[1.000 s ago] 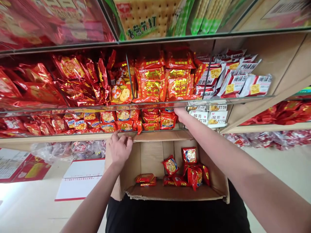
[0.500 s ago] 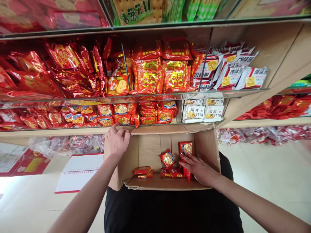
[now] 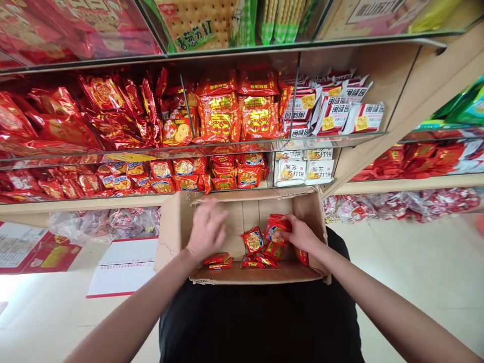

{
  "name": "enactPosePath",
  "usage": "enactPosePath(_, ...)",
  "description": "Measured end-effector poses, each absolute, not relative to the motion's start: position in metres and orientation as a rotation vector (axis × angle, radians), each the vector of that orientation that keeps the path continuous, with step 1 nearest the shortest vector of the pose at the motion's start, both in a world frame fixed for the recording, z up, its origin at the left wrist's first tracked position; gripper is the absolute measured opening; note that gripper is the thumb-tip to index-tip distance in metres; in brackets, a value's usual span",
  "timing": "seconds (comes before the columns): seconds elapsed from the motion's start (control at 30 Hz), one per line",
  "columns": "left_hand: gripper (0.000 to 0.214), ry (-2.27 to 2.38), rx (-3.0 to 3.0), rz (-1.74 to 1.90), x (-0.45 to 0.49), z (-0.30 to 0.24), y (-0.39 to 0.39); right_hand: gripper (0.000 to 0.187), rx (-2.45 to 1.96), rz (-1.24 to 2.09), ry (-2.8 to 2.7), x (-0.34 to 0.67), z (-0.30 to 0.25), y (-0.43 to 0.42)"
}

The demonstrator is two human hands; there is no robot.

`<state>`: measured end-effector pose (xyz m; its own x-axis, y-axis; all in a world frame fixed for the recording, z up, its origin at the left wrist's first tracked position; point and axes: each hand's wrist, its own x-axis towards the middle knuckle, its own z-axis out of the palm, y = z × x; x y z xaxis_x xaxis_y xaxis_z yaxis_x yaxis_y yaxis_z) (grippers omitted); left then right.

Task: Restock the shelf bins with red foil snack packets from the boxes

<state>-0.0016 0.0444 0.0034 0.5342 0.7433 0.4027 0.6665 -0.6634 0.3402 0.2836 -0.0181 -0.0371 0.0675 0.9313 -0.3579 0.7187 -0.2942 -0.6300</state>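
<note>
An open cardboard box (image 3: 302,275) rests on my lap against the shelf edge. Inside it lie several small red biscuit packets (image 3: 253,240), most of them along its near wall. My right hand (image 3: 301,233) is in the right part of the box, its thumb and fingers closed on a red biscuit packet (image 3: 276,231). Over the left part of the box is my left hand (image 3: 206,229), smeared by motion. Its fingers look partly bent, and no packet shows in them. A small pile of packets (image 3: 219,260) lies just below it.
Ahead, the lower shelf holds red biscuit packets (image 3: 189,174) and white cracker packets (image 3: 304,169). The shelf above it holds red packets (image 3: 219,116) and white-and-red packets (image 3: 336,113) between glass dividers. A white-and-red carton (image 3: 121,267) stands at left on the floor.
My left hand has left the box's far left edge and moved right, over the inside. My right hand has moved up from the packets and closed on one. The view has shifted slightly.
</note>
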Motion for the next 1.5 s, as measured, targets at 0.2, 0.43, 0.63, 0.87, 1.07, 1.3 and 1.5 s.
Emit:
enactPosePath(0.2, 0.036, 0.733, 2.268, 0.014, 0.045, -0.041, -0.002, 0.042, -1.879, 1.228, -1.641, 0.272, -0.052, -0.012)
enactPosePath(0.43, 0.034, 0.856, 2.07, -0.113, 0.057, -0.064, -0.008, 0.054, -2.057, 1.135, -1.93, 0.267, -0.064, -0.025)
enactPosePath(0.63, 0.03, 1.04, 1.736, -0.117, 0.046, -0.06, -0.005, 0.055, -2.09, 1.115, -2.112, 0.261, -0.066, -0.052)
enactPosePath(0.87, 0.051, 1.047, 1.249, -0.014, 0.046, -0.018, -0.007, 0.032, -1.643, 0.747, -2.087, 0.271, -0.018, -0.087)
enactPosePath(1.07, 0.054, 0.823, 0.74, 0.365, 0.06, 0.016, -0.018, 0.032, -1.425, 0.671, -1.839, 0.245, 0.002, -0.098)
enactPosePath(1.3, 0.053, 0.889, 0.782, 0.545, 0.056, 0.024, -0.01, 0.034, -1.357, 1.251, -0.961, 0.223, 0.013, -0.079)
enactPosePath(1.5, 0.05, 0.937, 0.992, 0.503, 0.053, 0.009, -0.012, 0.03, -1.594, 1.505, -1.393, 0.233, 0.005, -0.066)
